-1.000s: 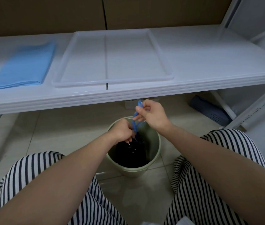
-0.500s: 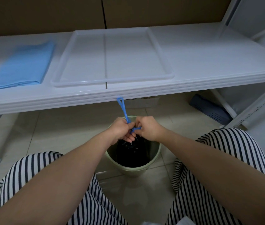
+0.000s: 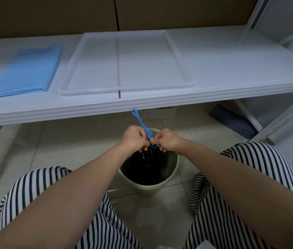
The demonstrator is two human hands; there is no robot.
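The left hand (image 3: 134, 139) is bunching its grip round the crinkled, gathered neck of a glossy black plastic bag (image 3: 148, 157), which is sitting inside a round pale-green plastic bin (image 3: 175, 168) on the floor. The right hand (image 3: 168, 141) is pinching a thin, flat blue plastic tie (image 3: 140, 121) at that neck. The tie is sticking up between the two touching fists, its looped end pointing toward the smooth white shelf (image 3: 88, 108).
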